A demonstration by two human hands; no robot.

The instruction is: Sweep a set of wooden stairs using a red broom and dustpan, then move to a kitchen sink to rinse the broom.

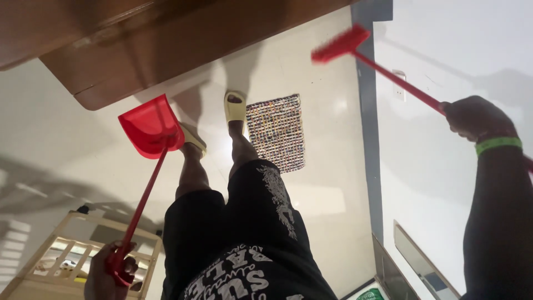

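The picture comes in flipped, with the person's feet toward the top, so the hand at frame left with the dustpan is taken here as the right one, though that is a judgement. The right hand (109, 270) is wrapped tight round the bottom of the long handle, and the red dustpan (150, 132) hangs out ahead, its scoop beside the yellow slippers (235, 105) over the pale floor (61, 139). Whether the scoop's edge touches the floor cannot be told. Over on the other side, the left hand (476, 118), green wristband (498, 144) on the wrist, is closed firmly round the stick of the red broom (340, 45), and the bristles are up in the air near the grey wall strip (366, 111), well apart from the pan. A speckled mat (276, 130) lies just beside the feet, a wooden table (139, 50) stands beyond the pan, and a slatted crate (66, 255) sits near the right hand. It looks like sweeping, caught with both tools lifted. The next move calls for bringing the bristles down to the floor and the pan's lip flat in front of them
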